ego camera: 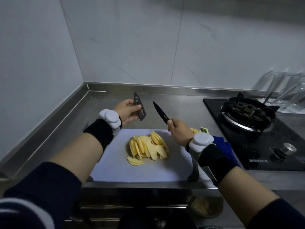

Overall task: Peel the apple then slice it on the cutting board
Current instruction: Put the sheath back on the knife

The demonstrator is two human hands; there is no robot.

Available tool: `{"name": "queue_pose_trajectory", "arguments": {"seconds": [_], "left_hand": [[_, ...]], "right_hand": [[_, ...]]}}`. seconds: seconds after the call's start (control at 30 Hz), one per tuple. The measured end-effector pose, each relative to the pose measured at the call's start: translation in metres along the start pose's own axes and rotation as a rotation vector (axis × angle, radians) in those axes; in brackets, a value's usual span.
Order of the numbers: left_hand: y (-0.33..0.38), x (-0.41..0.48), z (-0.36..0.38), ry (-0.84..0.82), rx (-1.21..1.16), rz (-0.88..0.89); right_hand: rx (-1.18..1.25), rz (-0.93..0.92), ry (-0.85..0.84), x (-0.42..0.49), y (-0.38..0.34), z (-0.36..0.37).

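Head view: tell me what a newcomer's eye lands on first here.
The heap of yellow apple slices stands out first, mid cutting board. Beyond it, the right hand grips a black knife, blade pointing up and left, and the left hand holds a black sheath with holes. A gas burner sits at the right.

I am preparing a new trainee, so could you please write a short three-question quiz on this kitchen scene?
1. True or false: the apple slices lie piled on the cutting board.
2. Fill in: the left hand grips a dark, perforated ____.
3. Which hand holds the black knife? A. the left hand. B. the right hand.
Key: 1 true; 2 sheath; 3 B.
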State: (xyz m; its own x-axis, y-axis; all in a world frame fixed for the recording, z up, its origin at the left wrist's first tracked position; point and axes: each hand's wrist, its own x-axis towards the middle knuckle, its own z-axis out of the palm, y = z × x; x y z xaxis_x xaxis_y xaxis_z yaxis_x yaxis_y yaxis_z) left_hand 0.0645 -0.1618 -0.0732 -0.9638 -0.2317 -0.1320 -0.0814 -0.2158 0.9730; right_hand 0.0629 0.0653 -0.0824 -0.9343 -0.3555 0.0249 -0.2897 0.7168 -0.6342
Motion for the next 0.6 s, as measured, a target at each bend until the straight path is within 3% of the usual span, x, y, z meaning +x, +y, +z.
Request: {"name": "queue_pose_trajectory", "arguments": {"seconds": [0.23,0.6], "left_hand": [[-0.001,-0.030,-0.003,0.006,-0.351,0.025],[-0.004,-0.049,0.005,-0.023,-0.412,0.031]], "right_hand": [[-0.035,-0.084,-0.005,-0.036,0.001,-0.010],[-0.149,-0.093,-0.025,-0.058,-0.008,-0.014]]}}
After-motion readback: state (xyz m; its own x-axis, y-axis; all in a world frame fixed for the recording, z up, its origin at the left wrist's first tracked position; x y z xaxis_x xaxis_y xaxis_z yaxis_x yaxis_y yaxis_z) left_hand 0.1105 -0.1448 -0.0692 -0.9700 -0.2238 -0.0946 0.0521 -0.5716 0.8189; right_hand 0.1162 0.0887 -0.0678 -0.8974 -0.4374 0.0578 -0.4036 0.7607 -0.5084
